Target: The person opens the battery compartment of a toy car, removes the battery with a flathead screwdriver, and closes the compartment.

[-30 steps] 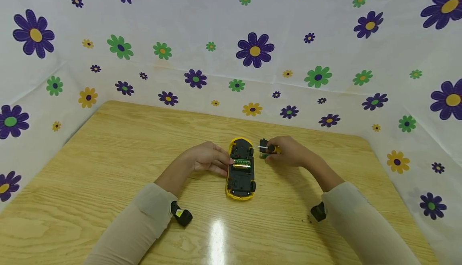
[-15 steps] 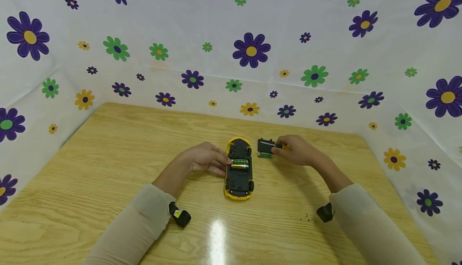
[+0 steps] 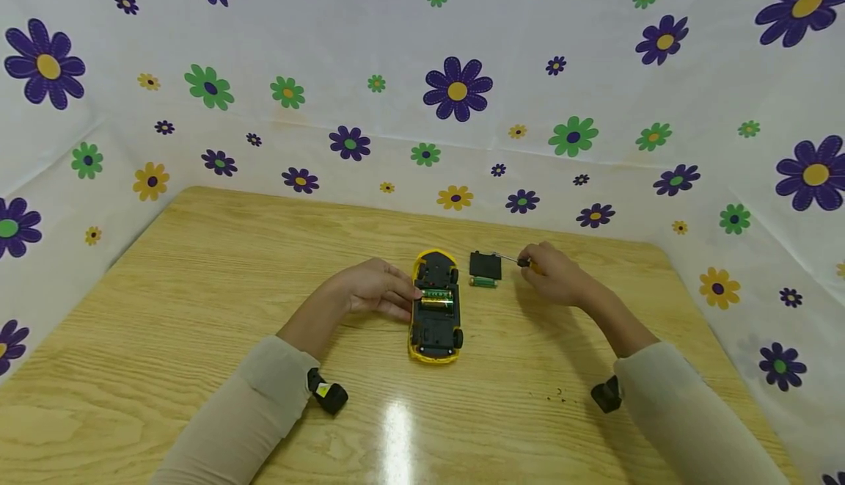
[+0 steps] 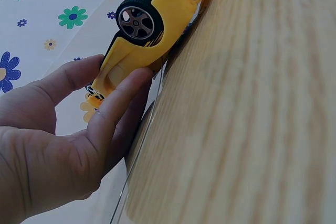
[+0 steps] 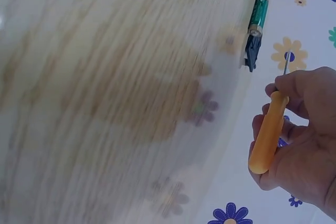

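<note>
A yellow toy car (image 3: 436, 331) lies upside down on the table, black underside up. Two green-and-gold batteries (image 3: 437, 300) sit in its uncovered compartment. My left hand (image 3: 376, 290) pinches the car's side, thumb at the underside's edge and fingers against the yellow body, as the left wrist view shows. To the right of the car, a flat black battery cover (image 3: 485, 265) lies beside a loose green battery (image 3: 483, 282). My right hand (image 3: 554, 274) holds a screwdriver (image 5: 270, 135) by its orange handle, the thin shaft pointing left over the cover's far edge.
The wooden table (image 3: 264, 250) has a flower-printed white sheet (image 3: 370, 45) behind it and at both sides. Small dark bits (image 3: 558, 395) lie near the right wrist's camera (image 3: 606, 395). Another camera (image 3: 328, 393) sits at the left wrist.
My right hand, close over the loose battery and the cover a second ago, has moved right with the screwdriver, leaving both in plain sight. The left hand keeps its grip on the car.
</note>
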`<state>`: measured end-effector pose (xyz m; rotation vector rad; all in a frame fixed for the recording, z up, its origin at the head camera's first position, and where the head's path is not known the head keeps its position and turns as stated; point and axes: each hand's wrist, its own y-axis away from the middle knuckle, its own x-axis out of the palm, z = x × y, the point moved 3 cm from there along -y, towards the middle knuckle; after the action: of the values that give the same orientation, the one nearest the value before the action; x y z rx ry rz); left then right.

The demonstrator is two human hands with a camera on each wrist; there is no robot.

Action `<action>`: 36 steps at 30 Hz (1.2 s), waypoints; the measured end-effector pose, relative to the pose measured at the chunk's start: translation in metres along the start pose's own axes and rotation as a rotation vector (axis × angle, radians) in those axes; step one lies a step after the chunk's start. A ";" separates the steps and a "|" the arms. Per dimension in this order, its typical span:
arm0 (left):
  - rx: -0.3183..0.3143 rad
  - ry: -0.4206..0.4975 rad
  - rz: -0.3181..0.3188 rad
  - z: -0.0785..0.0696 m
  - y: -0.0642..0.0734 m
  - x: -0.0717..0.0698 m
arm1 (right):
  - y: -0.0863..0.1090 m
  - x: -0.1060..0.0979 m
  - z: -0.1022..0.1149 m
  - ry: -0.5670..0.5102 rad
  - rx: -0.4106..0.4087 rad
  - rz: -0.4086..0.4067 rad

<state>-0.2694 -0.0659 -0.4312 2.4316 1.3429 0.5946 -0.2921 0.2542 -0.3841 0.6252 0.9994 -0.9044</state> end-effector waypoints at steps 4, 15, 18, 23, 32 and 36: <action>-0.003 0.000 -0.001 0.000 0.000 -0.001 | 0.002 -0.002 -0.003 0.034 0.000 -0.025; -0.008 0.000 0.002 0.000 -0.002 -0.001 | 0.007 -0.012 -0.021 0.037 0.108 -0.024; -0.012 0.002 0.001 0.000 -0.002 -0.001 | 0.007 -0.015 -0.026 0.014 0.141 -0.007; -0.008 -0.003 0.001 0.001 -0.002 -0.001 | 0.007 -0.015 -0.034 -0.041 0.212 0.036; -0.015 0.002 0.005 0.000 -0.001 0.000 | 0.005 -0.004 -0.037 -0.188 0.342 0.058; -0.012 0.008 0.004 -0.001 0.000 0.001 | 0.002 0.001 -0.031 -0.204 0.358 0.041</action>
<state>-0.2698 -0.0650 -0.4305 2.4259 1.3340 0.6118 -0.3032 0.2793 -0.3978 0.8311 0.6438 -1.0983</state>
